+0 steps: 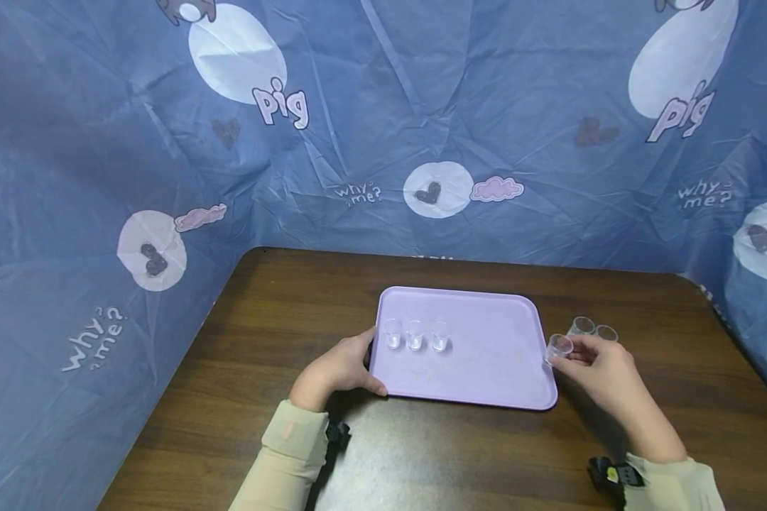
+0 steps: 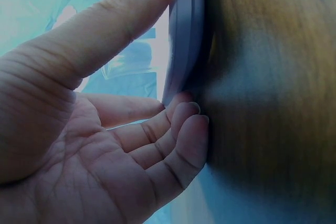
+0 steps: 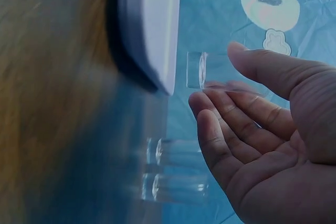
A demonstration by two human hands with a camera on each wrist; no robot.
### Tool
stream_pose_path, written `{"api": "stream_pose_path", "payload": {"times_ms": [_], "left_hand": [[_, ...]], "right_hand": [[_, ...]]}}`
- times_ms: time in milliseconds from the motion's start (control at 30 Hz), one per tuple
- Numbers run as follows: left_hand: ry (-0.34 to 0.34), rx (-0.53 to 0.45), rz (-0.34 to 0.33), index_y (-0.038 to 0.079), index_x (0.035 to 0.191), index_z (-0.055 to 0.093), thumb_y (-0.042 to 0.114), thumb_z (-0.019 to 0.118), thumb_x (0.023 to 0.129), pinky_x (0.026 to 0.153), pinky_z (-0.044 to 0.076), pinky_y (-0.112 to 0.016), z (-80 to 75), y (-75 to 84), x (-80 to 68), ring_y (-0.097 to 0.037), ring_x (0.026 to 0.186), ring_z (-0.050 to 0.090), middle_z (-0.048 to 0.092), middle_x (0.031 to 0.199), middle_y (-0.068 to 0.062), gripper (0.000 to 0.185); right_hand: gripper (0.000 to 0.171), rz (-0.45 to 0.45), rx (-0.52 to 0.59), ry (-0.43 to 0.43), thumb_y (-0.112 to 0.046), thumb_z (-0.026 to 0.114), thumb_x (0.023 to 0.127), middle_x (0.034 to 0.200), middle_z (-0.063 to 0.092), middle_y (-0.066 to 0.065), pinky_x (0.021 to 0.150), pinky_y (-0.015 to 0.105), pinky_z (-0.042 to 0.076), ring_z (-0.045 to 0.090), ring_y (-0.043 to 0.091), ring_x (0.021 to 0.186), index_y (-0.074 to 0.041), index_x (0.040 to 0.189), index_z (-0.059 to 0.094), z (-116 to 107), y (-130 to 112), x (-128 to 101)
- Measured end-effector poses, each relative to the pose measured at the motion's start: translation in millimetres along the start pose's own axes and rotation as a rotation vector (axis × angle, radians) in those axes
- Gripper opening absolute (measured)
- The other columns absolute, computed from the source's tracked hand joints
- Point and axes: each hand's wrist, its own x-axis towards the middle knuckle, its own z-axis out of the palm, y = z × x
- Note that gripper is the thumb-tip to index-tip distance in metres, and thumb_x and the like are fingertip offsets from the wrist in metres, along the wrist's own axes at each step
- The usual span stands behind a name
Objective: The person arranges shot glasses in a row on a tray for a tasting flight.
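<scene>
My left hand (image 1: 340,369) grips the left side of a lilac tray (image 1: 486,383). In the left wrist view its thumb (image 2: 121,27) lies on the rim and the curled fingers meet the tray's edge. Toward the tray's left stand three small clear cups: a left cup (image 1: 393,335), a middle cup (image 1: 415,336) and a right cup (image 1: 439,338). My right hand (image 1: 604,372) pinches another clear cup (image 1: 559,346) by the tray's right edge. The right wrist view shows this cup (image 3: 196,70) between thumb and fingers, its base apart from the table.
Beyond my right hand, two more clear cups stand on the brown wooden table (image 1: 281,312): a left one (image 1: 581,326) and a partly hidden right one (image 1: 606,333). A blue patterned cloth (image 1: 358,128) hangs behind and beside the table.
</scene>
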Motion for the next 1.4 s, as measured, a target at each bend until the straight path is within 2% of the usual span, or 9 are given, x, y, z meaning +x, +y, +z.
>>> {"api": "stream_pose_path", "payload": {"times_ms": [200, 400, 733, 933, 1400], "left_hand": [[0.000, -0.004, -0.009, -0.001, 0.148, 0.043, 0.011, 0.099, 0.061, 0.086, 0.051, -0.042, -0.7, 1.2, -0.8, -0.023, 0.093, 0.063, 0.067, 0.106, -0.011, 0.105], [0.004, 0.010, 0.005, -0.001, 0.147, 0.044, 0.012, 0.100, 0.061, 0.087, 0.050, -0.042, -1.0, 1.1, -1.0, -0.023, 0.094, 0.063, 0.067, 0.107, -0.011, 0.104], [0.006, 0.015, 0.015, -0.001, 0.147, 0.044, 0.012, 0.100, 0.061, 0.089, 0.049, -0.043, -1.2, 0.2, -0.5, -0.024, 0.096, 0.062, 0.067, 0.108, -0.012, 0.104], [0.004, 0.009, 0.010, -0.001, 0.149, 0.042, 0.012, 0.100, 0.061, 0.087, 0.050, -0.042, -1.4, 0.2, -1.2, -0.024, 0.094, 0.062, 0.067, 0.106, -0.011, 0.106], [0.001, 0.007, 0.003, -0.002, 0.149, 0.042, 0.012, 0.100, 0.061, 0.086, 0.050, -0.042, -1.1, 0.4, -1.1, -0.024, 0.094, 0.063, 0.067, 0.106, -0.011, 0.106]], "right_hand": [[0.034, -0.038, 0.030, 0.011, -0.016, 0.087, 0.083, 0.088, 0.070, 0.007, 0.061, 0.024, 0.052, 0.064, 0.020, 0.076, 0.003, 0.108, 0.073, 4.2, -10.7, 7.6], [0.036, -0.023, 0.055, -0.032, -0.018, 0.085, 0.085, 0.090, 0.068, 0.007, 0.060, 0.026, 0.052, 0.061, 0.021, 0.078, 0.004, 0.112, 0.071, 10.2, -22.4, 11.4], [0.032, -0.068, 0.070, -0.049, -0.018, 0.086, 0.084, 0.089, 0.071, 0.007, 0.066, 0.027, 0.053, 0.066, 0.019, 0.079, 0.001, 0.105, 0.072, 21.0, -38.7, 18.9], [0.031, -0.086, 0.127, -0.062, -0.014, 0.086, 0.083, 0.091, 0.073, 0.010, 0.067, 0.027, 0.055, 0.069, 0.022, 0.081, 0.003, 0.105, 0.072, 28.6, -48.3, 25.5], [0.026, -0.110, 0.146, -0.068, -0.011, 0.086, 0.082, 0.090, 0.074, 0.007, 0.068, 0.026, 0.055, 0.070, 0.019, 0.080, 0.000, 0.103, 0.074, 49.4, -56.3, 36.0]]}}
